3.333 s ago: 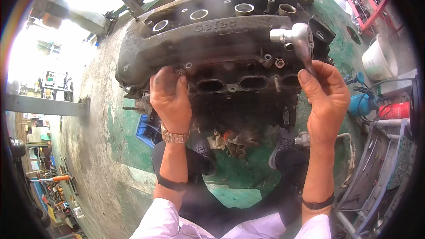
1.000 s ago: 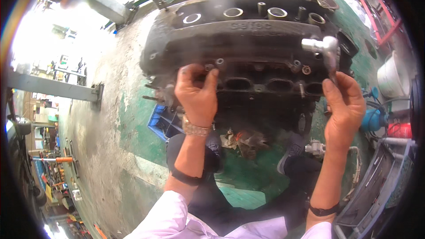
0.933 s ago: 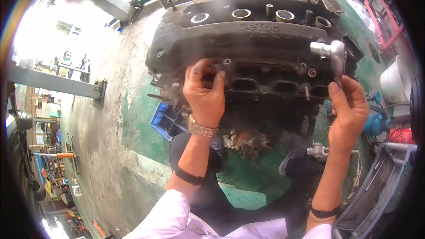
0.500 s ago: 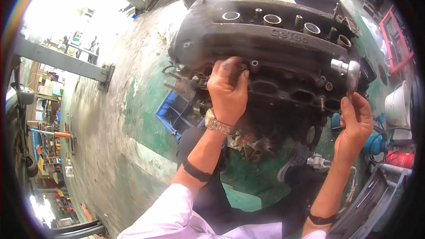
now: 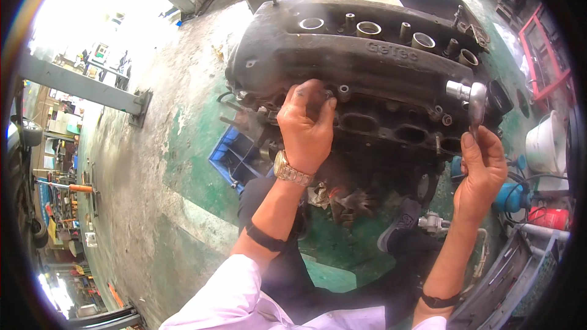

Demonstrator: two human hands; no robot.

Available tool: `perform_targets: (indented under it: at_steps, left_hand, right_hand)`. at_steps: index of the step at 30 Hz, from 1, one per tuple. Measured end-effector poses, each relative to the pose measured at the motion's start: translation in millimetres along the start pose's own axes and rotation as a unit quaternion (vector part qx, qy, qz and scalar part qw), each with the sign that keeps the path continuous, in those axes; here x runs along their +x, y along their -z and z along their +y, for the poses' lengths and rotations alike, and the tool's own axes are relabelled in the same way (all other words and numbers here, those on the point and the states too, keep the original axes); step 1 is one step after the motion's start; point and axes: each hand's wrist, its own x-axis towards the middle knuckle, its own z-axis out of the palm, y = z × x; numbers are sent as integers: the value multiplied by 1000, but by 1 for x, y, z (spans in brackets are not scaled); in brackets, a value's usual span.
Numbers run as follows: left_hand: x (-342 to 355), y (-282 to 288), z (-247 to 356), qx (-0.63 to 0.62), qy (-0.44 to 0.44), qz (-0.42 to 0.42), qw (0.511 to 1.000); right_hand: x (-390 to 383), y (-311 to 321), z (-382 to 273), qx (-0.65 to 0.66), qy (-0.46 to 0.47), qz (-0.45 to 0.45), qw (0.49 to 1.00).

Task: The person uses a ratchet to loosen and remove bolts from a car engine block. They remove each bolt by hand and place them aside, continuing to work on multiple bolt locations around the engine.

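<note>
Scuffed concrete and patchy green paint cover the workshop floor [image 5: 140, 208], which runs wide past the left end of a grimy, dark engine [image 5: 342, 55]; a blue crate [image 5: 222, 150] sits just off its near left corner, a white bucket [image 5: 544, 143] to the right. Along the engine's near edge, beside oval ports [image 5: 359, 123], the left hand [image 5: 306, 127] pinches a small bolt [image 5: 330, 94]. The right hand [image 5: 483, 174] grips a shiny metal ratchet [image 5: 477, 101], its cylindrical socket [image 5: 456, 89] pointing left.
</note>
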Motion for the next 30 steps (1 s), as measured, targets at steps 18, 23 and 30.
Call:
perform_targets:
  at_steps: [18,23,30]
  left_hand:
    - [3,9,2,20,19,-2,1000]
    - [15,16,22,-98,35,15,994]
    - [46,47,53,-188,-80,-11,979]
  right_hand:
    - [-1,-3,-6,-11,36,4,999]
    - [5,4,4,-42,63,-3,997]
    - [10,8,7,-44,62,-19,997]
